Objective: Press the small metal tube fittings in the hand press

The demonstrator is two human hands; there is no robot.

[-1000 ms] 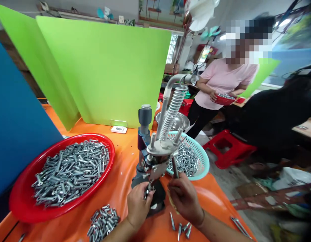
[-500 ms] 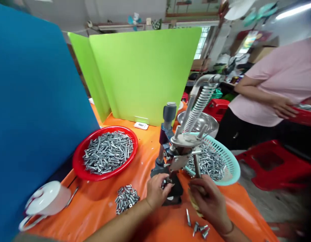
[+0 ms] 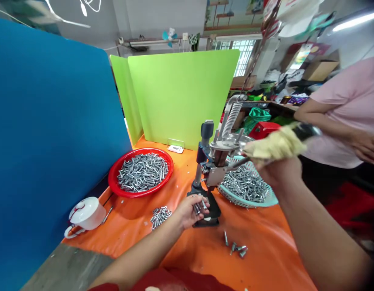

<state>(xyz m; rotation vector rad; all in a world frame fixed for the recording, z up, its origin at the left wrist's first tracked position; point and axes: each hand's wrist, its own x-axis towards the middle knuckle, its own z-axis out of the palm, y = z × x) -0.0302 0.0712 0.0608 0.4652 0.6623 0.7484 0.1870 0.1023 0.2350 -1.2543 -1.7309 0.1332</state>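
A small hand press [image 3: 208, 169] with a spring on top stands on the orange table [image 3: 265, 250]. My right hand [image 3: 279, 167] is closed round the press lever's cloth-wrapped handle [image 3: 273, 146], raised up to the right. My left hand [image 3: 191, 210] sits at the press base, fingers closed on a few small metal parts [image 3: 199, 207]. A little pile of the same parts [image 3: 160, 215] lies just left of that hand. A few more loose parts [image 3: 236, 246] lie in front of the press.
A red basket [image 3: 114, 178] full of metal parts sits at left, a teal basket [image 3: 267, 201] of parts at right behind the press. A white lidded cup [image 3: 85, 214] stands near the blue screen [image 3: 47, 141]. Green screens [image 3: 180, 97] stand behind. A person in pink [image 3: 344, 109] is at right.
My right hand has swung the lever handle up from beside the press base to high on the right. The camera has pulled back and turned left; my left hand stays at the base.
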